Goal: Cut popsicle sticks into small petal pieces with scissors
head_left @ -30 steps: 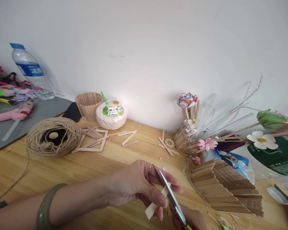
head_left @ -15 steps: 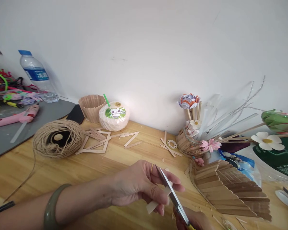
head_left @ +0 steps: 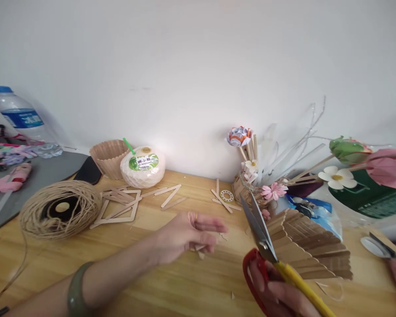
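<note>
My right hand [head_left: 284, 293] is closed round the handles of a pair of scissors [head_left: 262, 240], one handle red and the other yellow. Their blades point up and away, slightly parted, with nothing between them. To the left, my left hand [head_left: 193, 235] hovers over the table, blurred by motion. Its upper fingers stretch to the right, while thumb and lower fingers close on a short piece of craft stick [head_left: 201, 254], mostly hidden. Just beyond the scissors, a basket made of craft sticks [head_left: 303, 246] lies on its side.
A ball of twine [head_left: 61, 211], loose craft sticks [head_left: 119, 204], a stick cup [head_left: 108, 158] and a white coconut [head_left: 143, 166] are on the left. Behind stands a small pot [head_left: 244, 189] of paper flowers. A water bottle [head_left: 21, 116] and pink glue gun [head_left: 9, 180] are far left.
The scissors have moved right and up, away from the craft stick piece, and their blades have opened slightly. My left hand has shifted a little left. The whole view has turned slightly right.
</note>
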A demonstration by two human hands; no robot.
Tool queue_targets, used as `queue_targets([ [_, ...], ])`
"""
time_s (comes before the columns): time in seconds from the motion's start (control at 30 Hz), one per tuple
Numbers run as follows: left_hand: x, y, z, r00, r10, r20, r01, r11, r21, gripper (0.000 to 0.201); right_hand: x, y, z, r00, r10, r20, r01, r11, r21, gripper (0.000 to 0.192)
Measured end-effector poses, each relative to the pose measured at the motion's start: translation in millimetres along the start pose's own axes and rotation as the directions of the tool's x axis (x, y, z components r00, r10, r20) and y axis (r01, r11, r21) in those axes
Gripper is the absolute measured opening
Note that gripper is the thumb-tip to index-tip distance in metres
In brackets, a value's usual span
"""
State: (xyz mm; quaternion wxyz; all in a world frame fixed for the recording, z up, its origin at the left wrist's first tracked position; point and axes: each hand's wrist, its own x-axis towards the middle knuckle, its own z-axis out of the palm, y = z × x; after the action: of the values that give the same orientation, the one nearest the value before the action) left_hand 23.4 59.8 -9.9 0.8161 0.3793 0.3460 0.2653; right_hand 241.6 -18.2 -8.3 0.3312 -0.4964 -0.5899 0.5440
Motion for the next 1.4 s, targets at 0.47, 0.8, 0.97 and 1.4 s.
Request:
queue_targets([
  [0.47,1.4,13.9,-55.6,0.885,0.404,-0.230,-0.049,0.574,0.818,0.016,4.5,1.8,-8.5,1.000,-0.016,-0.001,0.016,0.965,0.261,0.036],
  [0.8,13.3,-2.2,-65.1,0.917,0.347,-0.198,0.069,0.350,0.934,0.006,8.2,-4.3,-6.0,0.992,-0.067,-0.107,0.091,0.965,0.246,0.029],
  [0.97,27.6,1.1,-37.9,0.948,0.292,-0.130,0.017,0.358,0.934,0.010,7.8,-4.0,-6.1,0.989,-0.075,-0.125,0.104,0.964,0.244,0.030],
  [1.4,50.9,-4.0,-12.2,0.959,0.280,-0.043,-0.095,0.462,0.882,0.027,9.3,4.4,-6.0,0.993,-0.064,-0.102,0.091,0.953,0.288,0.032],
])
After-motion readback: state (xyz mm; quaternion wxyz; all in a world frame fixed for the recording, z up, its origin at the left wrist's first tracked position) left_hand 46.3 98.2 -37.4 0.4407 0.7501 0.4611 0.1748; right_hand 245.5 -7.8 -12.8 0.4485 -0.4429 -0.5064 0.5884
